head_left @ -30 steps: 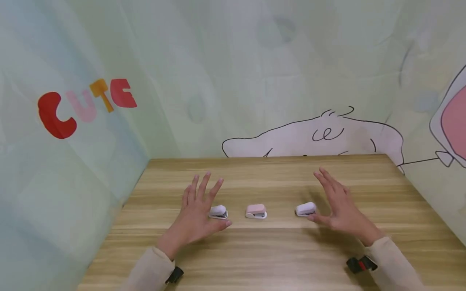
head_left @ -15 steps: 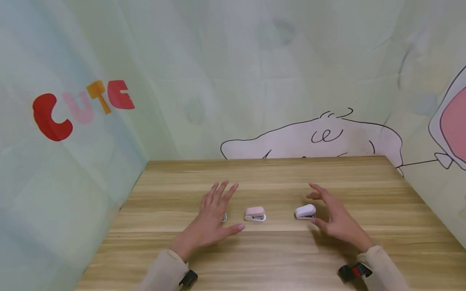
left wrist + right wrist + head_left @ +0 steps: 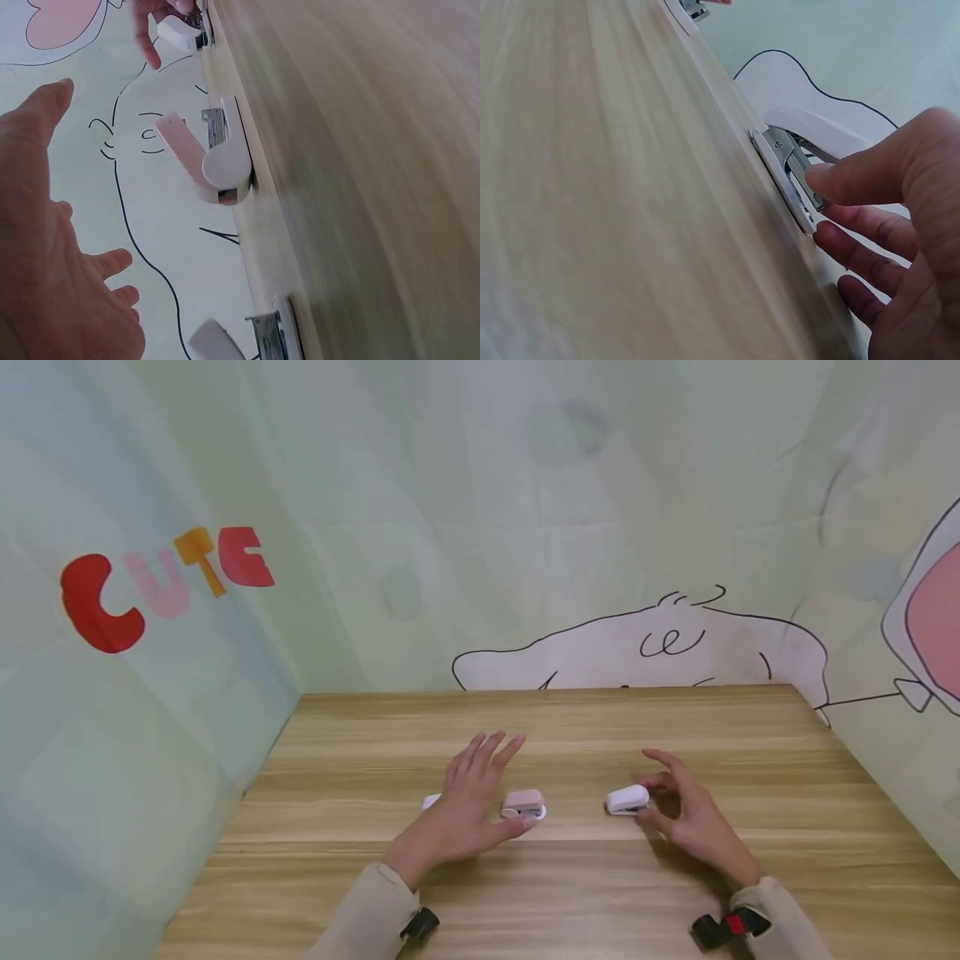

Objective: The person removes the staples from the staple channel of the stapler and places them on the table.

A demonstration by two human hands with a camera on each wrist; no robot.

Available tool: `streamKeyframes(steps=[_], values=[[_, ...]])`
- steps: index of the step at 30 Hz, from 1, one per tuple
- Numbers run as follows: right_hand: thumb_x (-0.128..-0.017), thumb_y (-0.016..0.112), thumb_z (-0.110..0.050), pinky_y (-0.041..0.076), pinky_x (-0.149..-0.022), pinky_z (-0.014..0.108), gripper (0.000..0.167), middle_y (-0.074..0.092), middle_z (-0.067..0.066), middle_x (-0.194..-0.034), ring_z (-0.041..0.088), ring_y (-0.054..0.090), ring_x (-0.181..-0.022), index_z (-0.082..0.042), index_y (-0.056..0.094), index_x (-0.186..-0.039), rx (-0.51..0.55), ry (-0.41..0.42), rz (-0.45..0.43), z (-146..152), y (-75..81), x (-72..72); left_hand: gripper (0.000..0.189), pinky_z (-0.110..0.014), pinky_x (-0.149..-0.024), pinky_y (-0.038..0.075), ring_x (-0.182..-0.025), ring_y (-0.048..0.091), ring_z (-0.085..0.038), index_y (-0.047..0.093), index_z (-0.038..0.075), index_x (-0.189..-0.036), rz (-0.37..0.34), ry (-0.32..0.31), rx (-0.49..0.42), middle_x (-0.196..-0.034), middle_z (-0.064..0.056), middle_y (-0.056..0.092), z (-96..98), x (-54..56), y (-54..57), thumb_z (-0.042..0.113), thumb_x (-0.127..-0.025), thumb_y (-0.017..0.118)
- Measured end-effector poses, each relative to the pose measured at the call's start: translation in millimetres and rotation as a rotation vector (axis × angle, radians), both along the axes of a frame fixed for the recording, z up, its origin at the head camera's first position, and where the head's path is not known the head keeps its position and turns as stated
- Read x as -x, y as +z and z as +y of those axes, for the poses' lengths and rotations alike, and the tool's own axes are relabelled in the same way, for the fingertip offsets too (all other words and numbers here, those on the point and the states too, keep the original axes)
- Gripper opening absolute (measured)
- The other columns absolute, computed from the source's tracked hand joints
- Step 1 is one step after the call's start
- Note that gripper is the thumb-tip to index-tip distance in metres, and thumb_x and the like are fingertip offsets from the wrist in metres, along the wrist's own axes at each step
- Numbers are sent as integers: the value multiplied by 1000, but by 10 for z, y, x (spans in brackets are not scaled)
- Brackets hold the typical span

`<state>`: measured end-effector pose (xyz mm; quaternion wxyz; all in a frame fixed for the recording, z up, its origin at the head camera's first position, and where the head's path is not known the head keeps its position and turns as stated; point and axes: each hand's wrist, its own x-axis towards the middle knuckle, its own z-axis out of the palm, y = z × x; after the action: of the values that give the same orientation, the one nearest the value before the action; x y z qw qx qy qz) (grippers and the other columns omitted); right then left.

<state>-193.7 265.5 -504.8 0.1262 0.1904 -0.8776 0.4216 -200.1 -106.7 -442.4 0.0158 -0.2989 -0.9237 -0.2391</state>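
Observation:
Three mini staplers stand in a row on the wooden table (image 3: 570, 893). The pink stapler (image 3: 522, 802) is in the middle, beside my left hand (image 3: 468, 810). That hand is spread, its thumb overlapping the pink stapler's front in the head view. Behind it, the left white stapler (image 3: 431, 801) is mostly hidden; the left wrist view shows part of that white stapler (image 3: 279, 334). My right hand (image 3: 697, 818) has its thumb and bent fingers about the jawed end of the right white stapler (image 3: 627, 799). In the right wrist view the thumb (image 3: 855, 176) lies over this stapler's metal part.
A printed cloth backdrop (image 3: 450, 527) with "CUTE" lettering (image 3: 168, 581) and a cartoon outline stands behind and left of the table. Black straps (image 3: 731, 927) are on both wrists, by the light sleeves (image 3: 787, 918).
My left hand has moved right, from the left white stapler to the pink one. The right hand's fingers have bent in and closed toward the right white stapler. The staplers have stayed in place.

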Motion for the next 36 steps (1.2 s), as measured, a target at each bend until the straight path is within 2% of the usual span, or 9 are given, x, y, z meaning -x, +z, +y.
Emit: streamKeyframes(steps=[5, 15, 22, 29, 36], values=[[-86, 86, -1, 34, -103, 5, 86, 80, 1, -113, -3, 65, -116, -8, 42, -159, 12, -12, -25, -14, -26, 7, 102, -72, -131, 14, -169, 8, -43, 2, 40, -173, -32, -17, -11, -182, -5, 12, 107, 20, 7, 66, -98, 65], [-87, 86, -4, 29, -106, 6, 83, 81, -2, -114, 8, 65, -121, -9, 44, -158, 10, -39, -57, 23, -33, -24, 96, -67, -134, 15, -169, 11, -40, 9, 36, -173, -51, -105, -31, -180, -6, 22, 382, 63, 61, 64, -100, 63], [-87, 86, -5, 33, -110, 19, 84, 81, -2, -115, 1, 65, -119, -11, 43, -158, -13, -61, -81, 45, -52, 1, 87, -67, -132, 22, -167, 18, -42, 21, 31, -172, -28, -158, -48, -173, -7, 35, 570, 122, 57, 53, -101, 66], [-86, 87, -4, 31, -104, 8, 81, 82, 1, -113, -2, 67, -112, -8, 46, -156, 32, -27, -47, 70, -82, -21, 83, -64, -132, 25, -166, 25, -37, 22, 35, -171, -70, -194, -63, -172, -4, 39, 796, 139, 49, 48, -102, 68], [-87, 86, -4, 32, -107, 10, 80, 82, -3, -112, 3, 69, -115, -12, 47, -156, 40, -14, -53, 33, -68, 15, 81, -57, -132, 31, -162, 34, -34, 26, 29, -170, -31, -215, -30, -168, -8, 45, 964, 141, 8, 44, -102, 69]])
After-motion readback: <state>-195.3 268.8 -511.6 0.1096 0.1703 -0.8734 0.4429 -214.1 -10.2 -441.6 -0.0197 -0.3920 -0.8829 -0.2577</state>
